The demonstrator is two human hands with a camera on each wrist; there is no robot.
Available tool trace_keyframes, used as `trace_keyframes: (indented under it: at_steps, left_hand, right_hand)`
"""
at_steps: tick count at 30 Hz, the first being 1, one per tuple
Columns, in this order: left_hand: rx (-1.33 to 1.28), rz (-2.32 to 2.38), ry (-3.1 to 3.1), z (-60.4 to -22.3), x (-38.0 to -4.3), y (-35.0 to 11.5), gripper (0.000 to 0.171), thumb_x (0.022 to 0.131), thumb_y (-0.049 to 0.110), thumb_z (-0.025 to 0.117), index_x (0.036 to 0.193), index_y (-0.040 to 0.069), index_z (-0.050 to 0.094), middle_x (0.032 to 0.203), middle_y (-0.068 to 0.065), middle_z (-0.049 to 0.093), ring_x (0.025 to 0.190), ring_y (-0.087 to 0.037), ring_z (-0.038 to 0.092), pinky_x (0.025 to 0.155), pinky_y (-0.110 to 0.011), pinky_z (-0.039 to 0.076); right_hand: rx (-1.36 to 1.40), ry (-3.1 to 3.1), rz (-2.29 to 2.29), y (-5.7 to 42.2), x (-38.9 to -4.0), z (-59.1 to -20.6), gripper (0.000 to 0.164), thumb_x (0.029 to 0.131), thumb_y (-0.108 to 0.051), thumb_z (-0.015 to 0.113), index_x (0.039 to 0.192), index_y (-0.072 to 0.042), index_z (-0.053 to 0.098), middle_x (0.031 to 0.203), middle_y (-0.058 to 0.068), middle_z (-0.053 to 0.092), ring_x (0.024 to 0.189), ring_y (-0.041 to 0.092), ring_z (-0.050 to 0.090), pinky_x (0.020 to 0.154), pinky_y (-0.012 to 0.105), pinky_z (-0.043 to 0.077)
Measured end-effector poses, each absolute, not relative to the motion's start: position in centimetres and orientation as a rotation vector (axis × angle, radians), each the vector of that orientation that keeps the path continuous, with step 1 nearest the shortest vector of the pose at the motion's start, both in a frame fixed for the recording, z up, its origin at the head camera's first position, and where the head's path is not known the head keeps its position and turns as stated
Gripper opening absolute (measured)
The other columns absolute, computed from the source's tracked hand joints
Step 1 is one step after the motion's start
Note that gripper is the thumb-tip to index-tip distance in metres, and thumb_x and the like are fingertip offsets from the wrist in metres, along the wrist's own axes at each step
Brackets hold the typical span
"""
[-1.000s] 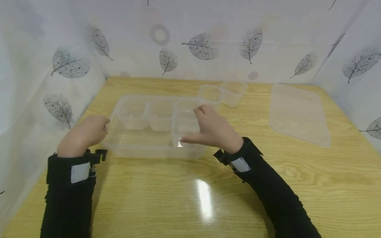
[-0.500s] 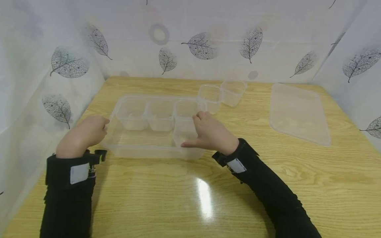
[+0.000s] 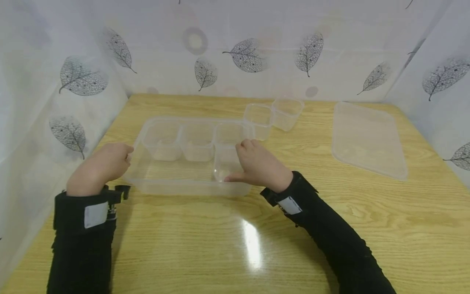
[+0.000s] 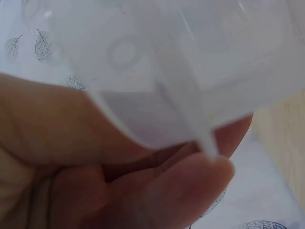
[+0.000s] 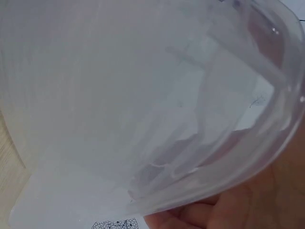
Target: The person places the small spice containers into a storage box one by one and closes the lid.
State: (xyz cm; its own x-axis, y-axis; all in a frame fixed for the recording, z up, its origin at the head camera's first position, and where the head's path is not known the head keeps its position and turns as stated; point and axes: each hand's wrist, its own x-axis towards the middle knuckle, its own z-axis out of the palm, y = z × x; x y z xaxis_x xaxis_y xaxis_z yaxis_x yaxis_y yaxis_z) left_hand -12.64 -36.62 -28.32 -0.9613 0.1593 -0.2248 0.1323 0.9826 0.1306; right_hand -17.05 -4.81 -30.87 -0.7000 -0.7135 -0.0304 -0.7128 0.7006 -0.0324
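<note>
A large clear plastic storage box (image 3: 191, 188) lies on the table, with several small clear plastic containers inside. My left hand (image 3: 106, 165) grips its left rim; in the left wrist view the thumb (image 4: 190, 186) and curled fingers pinch the clear edge. At the box's right end my right hand (image 3: 258, 165) holds a small clear container (image 3: 225, 161), thumb toward the front, fingers toward the back. That container stands in front of the back row (image 3: 198, 143). Through the right wrist view, clear plastic (image 5: 95, 95) fills most of the frame, with fingers (image 5: 238, 210) behind its edge.
Two more small clear containers, one upright (image 3: 258, 118) and one tilted (image 3: 287, 114), stand behind the box's right corner. A flat translucent lid (image 3: 369, 141) lies at the table's right. A leaf-patterned sheet (image 3: 275, 77) encloses the back and sides.
My right hand has moved slightly left and down, and the small container in it has settled lower in the front right of the box. The left hand has stayed at the rim.
</note>
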Motion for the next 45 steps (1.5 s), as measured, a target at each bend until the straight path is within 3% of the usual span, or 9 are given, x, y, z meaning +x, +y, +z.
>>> trace_keyframes:
  at_steps: [17, 25, 29, 34, 38, 41, 45]
  left_hand:
    - [0.194, 0.129, 2.894, -28.4, -12.6, -36.5, 0.031, 0.084, -0.006, 0.043, 0.111, -0.021, 0.047, 0.104, -0.036, 0.050, 0.094, -0.046, 0.049, 0.079, -0.052, 0.041]
    - [0.184, 0.142, 2.886, -28.4, -12.6, -36.5, 0.032, 0.085, -0.005, 0.041, 0.112, -0.021, 0.045, 0.108, -0.037, 0.048, 0.096, -0.047, 0.048, 0.081, -0.052, 0.040]
    - [0.190, 0.140, 2.891, -28.4, -12.6, -36.6, 0.032, 0.085, -0.006, 0.041, 0.112, -0.022, 0.046, 0.108, -0.037, 0.048, 0.096, -0.047, 0.048, 0.082, -0.053, 0.039]
    - [0.179, 0.143, 2.882, -28.3, -12.6, -36.6, 0.032, 0.085, -0.006, 0.041, 0.112, -0.022, 0.045, 0.108, -0.037, 0.048, 0.097, -0.048, 0.047, 0.081, -0.053, 0.039]
    - [0.179, 0.140, 2.879, -28.3, -12.7, -36.6, 0.032, 0.085, -0.006, 0.041, 0.113, -0.022, 0.045, 0.108, -0.038, 0.047, 0.096, -0.048, 0.047, 0.081, -0.053, 0.040]
    - [0.185, 0.138, 2.886, -28.3, -12.7, -36.6, 0.032, 0.085, -0.006, 0.041, 0.112, -0.022, 0.045, 0.106, -0.038, 0.048, 0.095, -0.047, 0.048, 0.080, -0.053, 0.040]
    - [0.198, 0.130, 2.895, -28.3, -12.7, -36.6, 0.030, 0.084, -0.006, 0.041, 0.110, -0.021, 0.047, 0.104, -0.037, 0.050, 0.094, -0.047, 0.049, 0.080, -0.053, 0.040]
  right_hand:
    - [-1.169, 2.801, -0.002, -4.8, -16.9, -30.7, 0.085, 0.079, -0.060, 0.048, 0.121, 0.015, 0.044, 0.121, 0.026, 0.042, 0.108, 0.033, 0.041, 0.095, 0.037, 0.034]
    - [-1.138, 2.830, 0.003, -4.8, -16.9, -30.6, 0.075, 0.076, -0.062, 0.049, 0.102, 0.008, 0.057, 0.102, 0.018, 0.049, 0.085, 0.025, 0.044, 0.080, 0.035, 0.039]
    - [-1.107, 2.841, 0.002, -4.7, -16.8, -30.5, 0.070, 0.075, -0.063, 0.050, 0.095, 0.003, 0.057, 0.098, 0.015, 0.048, 0.081, 0.024, 0.043, 0.078, 0.037, 0.039]
    - [-1.121, 2.830, -0.072, -4.5, -17.2, -30.4, 0.076, 0.077, -0.060, 0.052, 0.108, 0.008, 0.054, 0.106, 0.019, 0.048, 0.091, 0.028, 0.046, 0.083, 0.038, 0.040]
    - [-1.062, 2.815, -0.274, -3.8, -18.2, -30.0, 0.081, 0.081, -0.054, 0.051, 0.125, 0.012, 0.039, 0.120, 0.024, 0.041, 0.105, 0.031, 0.044, 0.091, 0.038, 0.039]
    - [-1.014, 2.852, -0.440, -2.8, -19.4, -29.7, 0.073, 0.085, -0.046, 0.050, 0.129, 0.011, 0.035, 0.124, 0.023, 0.038, 0.109, 0.031, 0.041, 0.093, 0.038, 0.037]
    - [-0.964, 2.967, -0.643, -1.5, -21.5, -30.2, 0.055, 0.089, -0.031, 0.052, 0.124, 0.010, 0.041, 0.119, 0.022, 0.043, 0.108, 0.031, 0.043, 0.093, 0.038, 0.036]
